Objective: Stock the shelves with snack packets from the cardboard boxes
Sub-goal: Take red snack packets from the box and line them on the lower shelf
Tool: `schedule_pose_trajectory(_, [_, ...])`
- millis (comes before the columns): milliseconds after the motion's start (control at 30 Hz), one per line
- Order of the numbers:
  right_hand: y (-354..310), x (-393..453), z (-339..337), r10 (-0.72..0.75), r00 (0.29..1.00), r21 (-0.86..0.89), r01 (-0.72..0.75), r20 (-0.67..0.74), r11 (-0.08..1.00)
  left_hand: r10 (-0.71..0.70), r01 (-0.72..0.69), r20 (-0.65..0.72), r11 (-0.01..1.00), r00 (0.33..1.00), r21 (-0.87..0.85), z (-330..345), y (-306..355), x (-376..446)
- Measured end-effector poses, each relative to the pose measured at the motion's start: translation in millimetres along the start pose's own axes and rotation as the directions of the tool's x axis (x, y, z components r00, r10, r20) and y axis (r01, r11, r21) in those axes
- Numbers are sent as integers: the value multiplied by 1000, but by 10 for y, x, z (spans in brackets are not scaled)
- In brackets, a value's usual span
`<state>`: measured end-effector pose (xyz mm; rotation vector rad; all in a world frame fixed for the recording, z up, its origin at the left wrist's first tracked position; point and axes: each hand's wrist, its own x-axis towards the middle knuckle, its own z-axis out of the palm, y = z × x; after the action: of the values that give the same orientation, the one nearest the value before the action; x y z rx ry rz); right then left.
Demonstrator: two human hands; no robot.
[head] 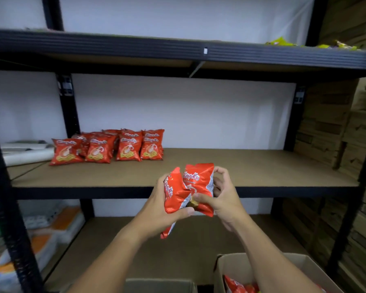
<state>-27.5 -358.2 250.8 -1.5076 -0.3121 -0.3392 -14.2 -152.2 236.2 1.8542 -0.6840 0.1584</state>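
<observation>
Left hand (pixel 156 210) and right hand (pixel 224 199) each grip 1 red snack packet (pixel 199 182) before the middle shelf (pixel 262 170)

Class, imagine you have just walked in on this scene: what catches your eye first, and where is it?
Two red snack packets at centre, gripped between the left hand and right hand. Behind, a cluster of matching packets stands on the middle shelf, left side.

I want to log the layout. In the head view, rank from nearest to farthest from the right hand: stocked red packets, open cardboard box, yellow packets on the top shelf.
1. Open cardboard box, below the right hand.
2. Stocked red packets, middle shelf, left.
3. Yellow packets, top shelf, upper right.
</observation>
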Motion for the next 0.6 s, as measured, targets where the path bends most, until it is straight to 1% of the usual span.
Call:
schedule_pose_trajectory(67, [-35,124,94,-38,999,-28,38,-8,999,-11,10,-31,999,999,-42,-187,-24,71])
schedule_pose_trajectory(133, [-64,251,210,-59,998,-37,58,-14,998,-36,24,-104,993,994,-118,-340,-43,162])
schedule_pose_trajectory(233, [-74,441,369,-108,994,30,109,-20,994,-34,-8,-237,985,971,-174,-511,-60,275])
schedule_pose_trajectory(333, [-63,635,517,-149,988,45,151,-40,987,-35,-24,-324,984,945,-177,-683,-129,358])
schedule_pose_trajectory(400, [-33,766,614,-151,988,37,152,-22,988,-40,-20,-377,988,925,-154,-804,-217,426])
schedule_pose_trajectory(500, [123,959,745,-215,976,-63,217,43,974,-65,8,-440,991,896,-130,-955,-335,520])
schedule_pose_trajectory(600, [400,1261,864,-210,977,-229,211,29,950,-62,31,-504,997,861,-70,-1129,-517,647])
